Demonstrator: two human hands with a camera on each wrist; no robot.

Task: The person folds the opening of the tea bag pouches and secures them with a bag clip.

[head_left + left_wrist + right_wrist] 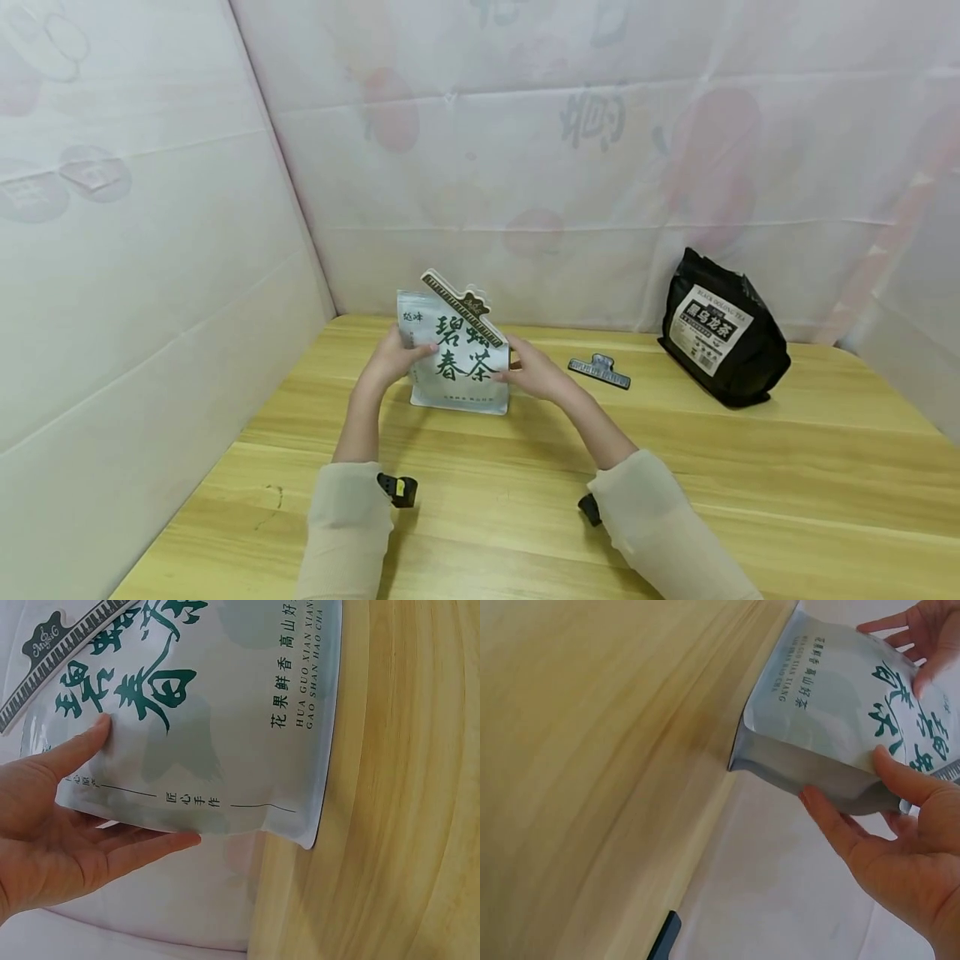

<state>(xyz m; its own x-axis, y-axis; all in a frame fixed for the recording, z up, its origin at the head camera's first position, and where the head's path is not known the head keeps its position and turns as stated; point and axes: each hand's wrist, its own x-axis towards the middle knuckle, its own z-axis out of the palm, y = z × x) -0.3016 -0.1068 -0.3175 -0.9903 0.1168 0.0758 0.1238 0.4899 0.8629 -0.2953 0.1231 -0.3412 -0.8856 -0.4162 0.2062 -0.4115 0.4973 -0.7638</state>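
A pale tea bag (pixel 453 389) with green lettering stands upright on the wooden table, held from both sides. My left hand (pixel 390 357) grips its left edge, thumb on the front and fingers behind, as the left wrist view also shows. On the opposite edge, my right hand (pixel 537 371) holds the bag between thumb and fingers; the grey side fold (pixel 821 769) shows in the right wrist view. A large clip (pixel 462 307) with a keyboard pattern sits slantwise across the bag's upper right corner. In the left wrist view the clip (pixel 64 664) runs diagonally over the bag.
To the right of the bag lies a smaller dark clip (pixel 600 371) on the table (pixel 495 500). Farther right, a black tea bag (pixel 723 329) with a white label leans back. Pale printed cloth (pixel 480 167) hangs behind the table and along its left side.
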